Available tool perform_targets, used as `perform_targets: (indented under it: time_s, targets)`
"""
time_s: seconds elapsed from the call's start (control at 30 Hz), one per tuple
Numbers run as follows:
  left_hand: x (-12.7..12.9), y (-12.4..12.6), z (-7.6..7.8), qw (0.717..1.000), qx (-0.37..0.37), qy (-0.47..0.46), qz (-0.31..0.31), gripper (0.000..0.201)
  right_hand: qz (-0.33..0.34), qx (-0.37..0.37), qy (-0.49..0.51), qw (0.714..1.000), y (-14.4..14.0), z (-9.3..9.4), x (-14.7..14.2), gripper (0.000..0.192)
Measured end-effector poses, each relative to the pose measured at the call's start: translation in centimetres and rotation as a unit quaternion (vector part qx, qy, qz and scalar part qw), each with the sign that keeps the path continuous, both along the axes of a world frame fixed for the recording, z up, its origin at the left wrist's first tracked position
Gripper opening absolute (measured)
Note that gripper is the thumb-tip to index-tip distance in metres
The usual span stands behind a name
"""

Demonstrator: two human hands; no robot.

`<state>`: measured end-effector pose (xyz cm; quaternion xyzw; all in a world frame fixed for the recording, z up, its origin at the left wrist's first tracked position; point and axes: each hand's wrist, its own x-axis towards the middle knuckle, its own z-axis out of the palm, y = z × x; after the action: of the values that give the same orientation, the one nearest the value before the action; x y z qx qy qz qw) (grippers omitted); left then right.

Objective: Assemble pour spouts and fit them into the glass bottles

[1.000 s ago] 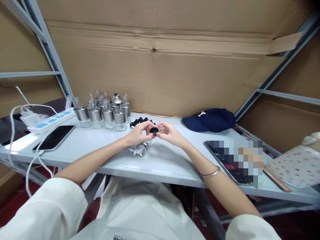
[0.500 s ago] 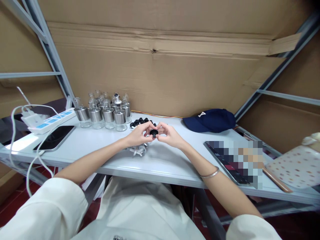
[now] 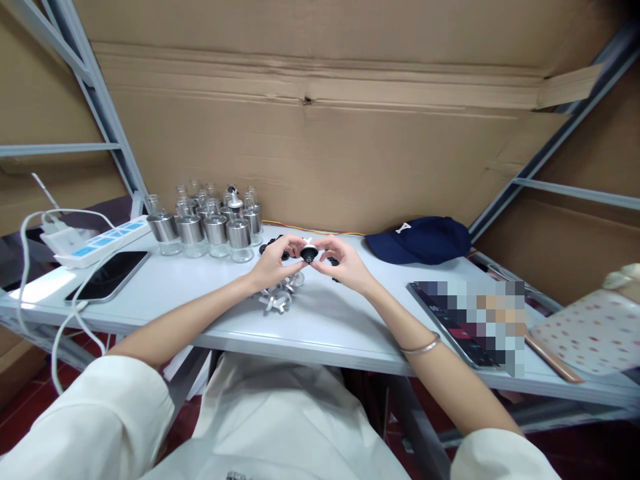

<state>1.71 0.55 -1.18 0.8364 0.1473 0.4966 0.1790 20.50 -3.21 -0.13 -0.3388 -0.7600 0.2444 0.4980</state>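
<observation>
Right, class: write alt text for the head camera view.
Two hands, left and right, pinch a small black cap together above a white table. Glass bottles stand behind; a navy hat lies right.

Small black cap [image 3: 309, 253], perhaps silver-rimmed, held above the table.

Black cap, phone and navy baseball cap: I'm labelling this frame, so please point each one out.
black cap [image 3: 309, 253], head view, its round top between the fingertips.
phone [image 3: 107, 275], head view, middle of the dark screen.
navy baseball cap [image 3: 425, 240], head view, its crown.
</observation>
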Motion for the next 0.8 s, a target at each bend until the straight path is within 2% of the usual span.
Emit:
perform_targets:
  time_s: [0.2,0.27,0.4,0.47,0.6,0.8]
  targets:
    - [-0.16,-0.51,0.61,0.999,0.049,0.010,0.010,0.027,-0.010,0.013,-0.007,1.000,-0.10,0.02,0.02,0.029]
    - [-0.09,-0.49,0.55,0.999,0.034,0.008,-0.005,0.028,-0.021,0.021,-0.016,0.999,-0.11,0.04,-0.04,0.027]
    - [0.16,-0.12,0.00,0.997,-0.053,-0.025,-0.056,0.038,-0.040,0.047,-0.019,0.998,-0.13,0.04,-0.12,0.025]
    - [0.24,0.04,-0.19,0.994,-0.081,-0.027,-0.073,0.036,-0.040,0.060,-0.023,0.997,-0.17,0.06,-0.09,0.025]
    - [0.20,-0.04,-0.11,0.993,-0.088,-0.007,-0.082,0.024,-0.051,0.061,-0.044,0.996,-0.29,0.23,0.07,0.026]
    - [0.09,-0.42,0.15,0.995,-0.058,0.022,-0.075,0.036,-0.062,0.058,-0.059,0.995,-0.44,0.55,0.08,0.030]
